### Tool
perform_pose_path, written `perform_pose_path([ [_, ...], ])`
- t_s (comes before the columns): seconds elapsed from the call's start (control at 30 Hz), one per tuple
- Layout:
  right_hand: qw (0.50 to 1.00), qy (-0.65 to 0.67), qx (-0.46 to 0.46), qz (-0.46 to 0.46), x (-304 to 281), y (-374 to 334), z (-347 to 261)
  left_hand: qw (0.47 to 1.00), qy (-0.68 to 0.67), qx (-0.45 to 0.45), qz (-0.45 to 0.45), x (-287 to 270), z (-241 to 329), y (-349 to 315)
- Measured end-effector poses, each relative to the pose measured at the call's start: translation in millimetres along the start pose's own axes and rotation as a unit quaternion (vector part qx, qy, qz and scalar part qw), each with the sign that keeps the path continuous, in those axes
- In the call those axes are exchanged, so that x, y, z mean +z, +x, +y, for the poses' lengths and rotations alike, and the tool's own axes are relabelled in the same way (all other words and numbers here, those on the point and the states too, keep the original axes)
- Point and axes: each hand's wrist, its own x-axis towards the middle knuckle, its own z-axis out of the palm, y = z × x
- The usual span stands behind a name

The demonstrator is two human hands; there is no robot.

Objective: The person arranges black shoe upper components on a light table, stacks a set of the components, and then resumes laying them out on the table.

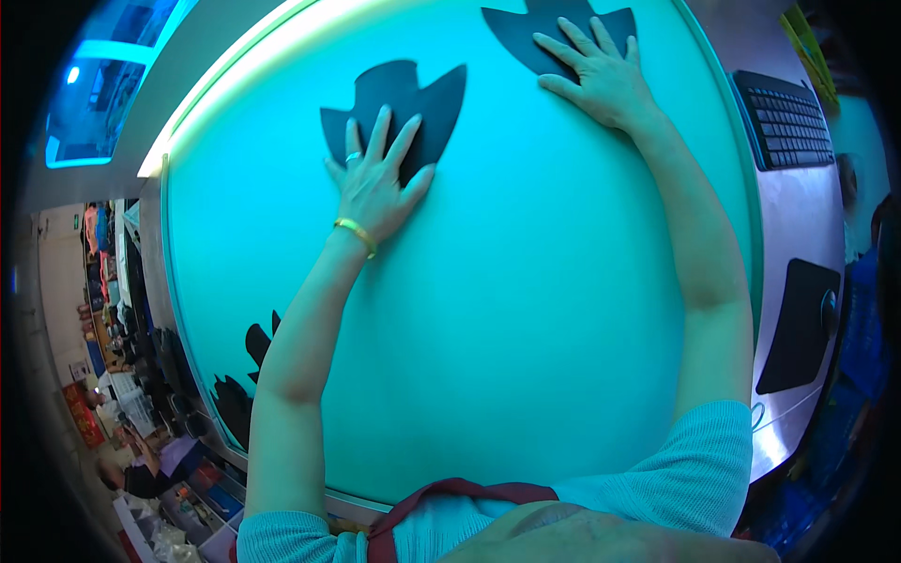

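My left hand (375,183), with a ring and a yellow bracelet, lies with fingers spread on the lower part of a dark flat cut piece (387,89). That piece has a squared top and two pointed side wings; its lower edge is partly under my fingers. Farther right, my right hand (601,80) rests flat, fingers apart, on a second dark piece (516,30) of similar shape at the far edge of the view. Both pieces lie on a glowing turquoise panel (507,310). Neither hand grips anything.
Dark jagged pieces (232,408) lie at the panel's near left, partly behind my left forearm. Right of the panel, a metal ledge holds a black keyboard (788,122), a black mat (798,328) and a mouse (829,311). Another person (155,466) is beyond the left edge.
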Motion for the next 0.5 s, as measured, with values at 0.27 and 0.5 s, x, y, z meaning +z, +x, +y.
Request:
perform_pose_path([
  [0.27,0.999,0.009,0.050,-0.004,11,6,1,0.996,-0.005,-0.093,0.013,12,31,93],
  [0.5,1.000,-0.003,0.028,0.002,16,4,14,0.995,-0.012,-0.098,-0.002,12,42,100],
])
